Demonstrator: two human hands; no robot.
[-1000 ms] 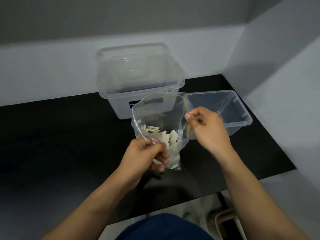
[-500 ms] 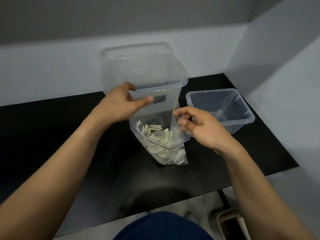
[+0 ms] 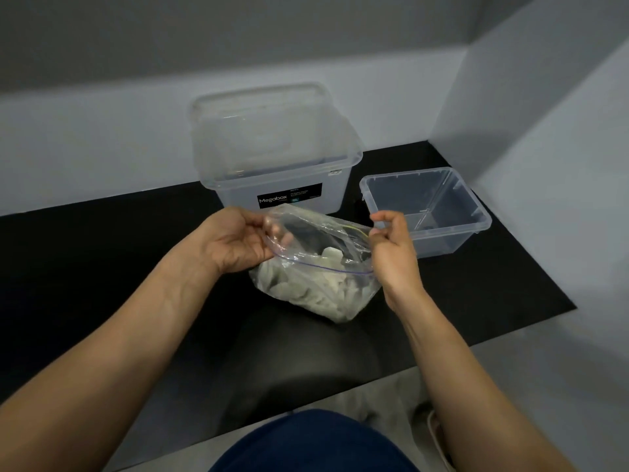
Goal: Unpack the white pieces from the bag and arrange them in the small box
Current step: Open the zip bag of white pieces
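Left hand (image 3: 238, 240): centre-left of the frame, fingers curled round the left edge of the bag's opening, fingertips showing through the plastic
Big box (image 3: 272, 158): upper centre, clear, lid on, standing behind the bag; probably no part in this step
Bag (image 3: 316, 229): centre of the frame, a clear zip bag resting on the black table (image 3: 102, 267), stretched open between both hands
Bag's mouth (image 3: 323, 265): the step looks like widening it; best to let the base rest on the table, hold one edge firmly and free the other hand to reach in, since limp plastic can fold shut or spill
White pieces (image 3: 299, 291): heaped in the bottom of the bag, small, flat and pale, blurred through the plastic
Right hand (image 3: 391, 250): centre-right, thumb and fingers pinching the right edge of the opening
Small box (image 3: 425, 212): right of centre, near the right hand, clear, lidless, no white pieces seen inside
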